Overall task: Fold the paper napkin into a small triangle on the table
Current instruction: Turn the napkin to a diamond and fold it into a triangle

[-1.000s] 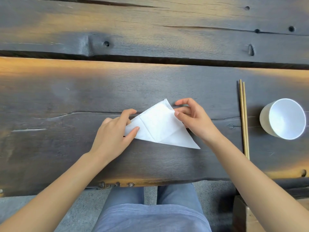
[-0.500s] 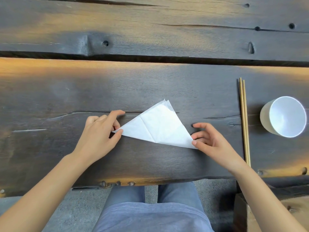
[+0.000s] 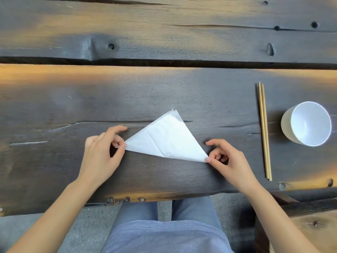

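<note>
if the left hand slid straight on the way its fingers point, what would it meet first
Probably the napkin itself: the left hand points right and slightly away, already pinching the napkin's left corner. Past it lies the right hand, pinching the other corner.

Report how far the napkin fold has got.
Done: the napkin already lies as a flat triangle on the table. In hand: the left hand pinches its left corner, the right hand its right corner. Left: probably another fold to make it smaller.
</note>
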